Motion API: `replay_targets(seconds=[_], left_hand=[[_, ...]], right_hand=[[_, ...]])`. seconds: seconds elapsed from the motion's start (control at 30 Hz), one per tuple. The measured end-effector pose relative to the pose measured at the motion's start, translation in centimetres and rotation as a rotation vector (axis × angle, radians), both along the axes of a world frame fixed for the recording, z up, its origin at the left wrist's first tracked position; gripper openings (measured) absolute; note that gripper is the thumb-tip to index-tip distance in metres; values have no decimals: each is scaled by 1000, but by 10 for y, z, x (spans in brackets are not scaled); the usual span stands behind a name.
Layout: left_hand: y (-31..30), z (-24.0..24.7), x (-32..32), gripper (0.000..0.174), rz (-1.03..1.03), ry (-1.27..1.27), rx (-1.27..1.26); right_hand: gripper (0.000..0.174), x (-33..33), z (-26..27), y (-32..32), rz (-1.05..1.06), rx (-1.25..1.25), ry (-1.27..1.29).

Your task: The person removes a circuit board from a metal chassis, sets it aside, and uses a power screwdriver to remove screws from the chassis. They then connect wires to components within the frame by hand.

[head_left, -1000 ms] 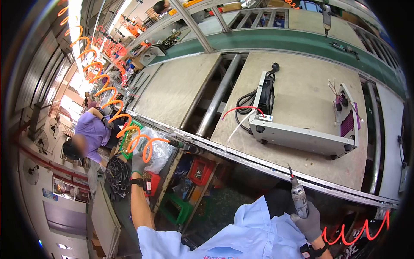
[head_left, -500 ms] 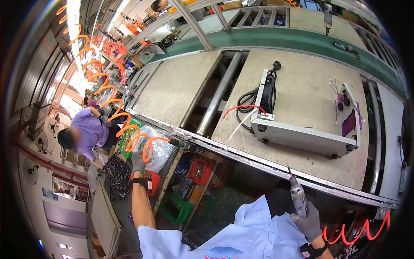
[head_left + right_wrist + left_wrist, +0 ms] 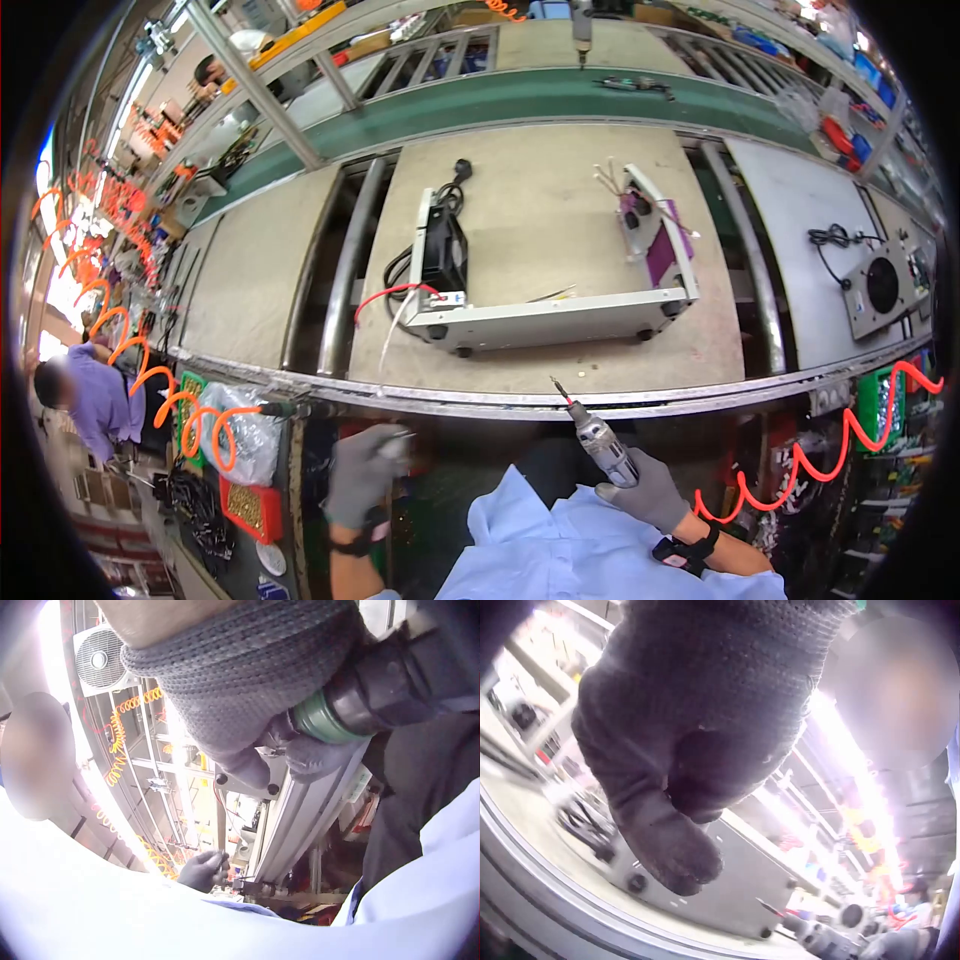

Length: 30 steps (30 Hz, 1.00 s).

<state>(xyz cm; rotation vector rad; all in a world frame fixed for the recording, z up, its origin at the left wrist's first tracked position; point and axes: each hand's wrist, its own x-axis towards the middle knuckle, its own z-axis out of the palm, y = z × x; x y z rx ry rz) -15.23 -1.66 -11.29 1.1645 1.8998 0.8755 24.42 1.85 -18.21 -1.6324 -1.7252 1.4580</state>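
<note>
My right hand [image 3: 650, 492], in a grey glove, grips a silver power screwdriver [image 3: 603, 448], its bit pointing up and left near the table's front edge. Its black and green end [image 3: 326, 718] shows in the right wrist view. My gloved left hand [image 3: 365, 475] is blurred, below the table edge, with fingers curled; a small, unclear part [image 3: 399, 441] shows at its fingertips. In the left wrist view the left hand [image 3: 697, 720] hides what it holds. A grey metal frame [image 3: 560, 322] stands on the table, with a black component [image 3: 445, 250] and red and white wires at its left end.
Left of me are a plastic bag [image 3: 240, 437], a red bin [image 3: 250, 510] of small parts and a green bin [image 3: 190, 415]. Coiled orange hose [image 3: 150, 385] hangs there; red hose [image 3: 800, 440] hangs right. A fan unit [image 3: 882, 285] lies on the right-hand board. Rollers separate the boards.
The head view has turned right. My left hand has left the bag and bins and moved right, in front of my body. The screwdriver stays in my right hand.
</note>
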Motion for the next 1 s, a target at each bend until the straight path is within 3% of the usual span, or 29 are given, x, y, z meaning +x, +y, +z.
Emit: replay_targets(seconds=[0.07,0.13,0.2,0.3,0.5,0.6,0.73,0.9,1.0], left_hand=[[48,-24,50,17,-171,-117,29],[98,-38,90,18,-389,-79,70],[135,-77,116,18,-522,203,434],[153,-97,136,16,-595,476,441],[146,-80,134,18,-527,593,357],[138,-61,123,21,-429,388,549],[132,-1,121,23,-399,245,410],[162,27,123,23,-364,-73,400],[181,50,135,27,-306,-292,226]], right_hand=[[61,6,4,0,-35,-15,-15],[60,12,5,0,-65,11,-16],[58,17,8,-3,-103,23,-24],[57,25,13,-8,-168,14,-33],[54,27,16,-12,-259,-13,3],[54,25,21,-8,-259,-32,21],[54,16,25,-7,-238,-49,66],[49,-2,26,-2,-273,-160,205],[45,-14,45,2,-301,-284,272]])
